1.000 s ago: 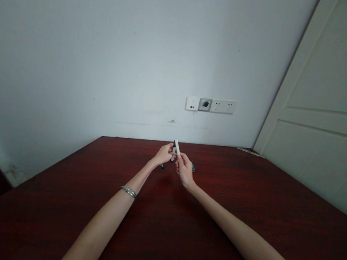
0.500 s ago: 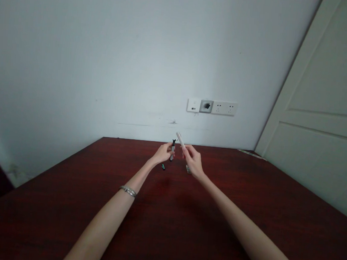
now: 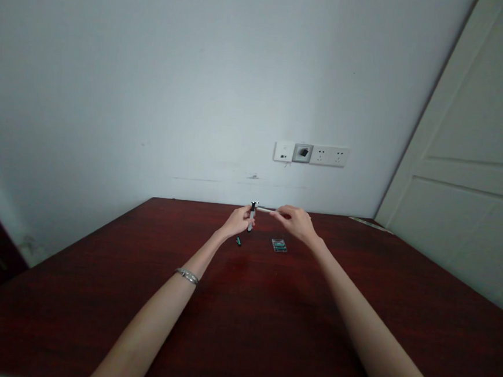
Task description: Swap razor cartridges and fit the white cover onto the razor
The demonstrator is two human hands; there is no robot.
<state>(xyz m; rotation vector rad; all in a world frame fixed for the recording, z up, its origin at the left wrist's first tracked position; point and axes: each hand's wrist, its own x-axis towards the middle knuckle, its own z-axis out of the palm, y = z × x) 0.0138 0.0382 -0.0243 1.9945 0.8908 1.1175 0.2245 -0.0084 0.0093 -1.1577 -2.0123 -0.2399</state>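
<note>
My left hand (image 3: 237, 222) is closed round the grey-and-black handle of a razor (image 3: 251, 220), which stands upright with its T-shaped head at the top. My right hand (image 3: 296, 222) pinches a slim white stick (image 3: 266, 210), held nearly level. Its far end points left at the razor, just below the head. Whether the two touch I cannot tell. On the table below my left hand lies a small green-and-black piece (image 3: 238, 241), perhaps a razor cartridge. A clear flat case (image 3: 279, 246) with something green inside rests below my right hand.
The dark red wooden table (image 3: 241, 315) reaches back to a pale wall (image 3: 215, 93). Sockets (image 3: 329, 155) are set in the wall behind my hands. A white panelled door (image 3: 470, 171) stands at the right. A thin strip (image 3: 370, 224) lies along the table's back right edge.
My right hand has moved right, and the white stick has swung from steeply tilted to nearly level, its tip now by the razor. The clear case has come into fuller view.
</note>
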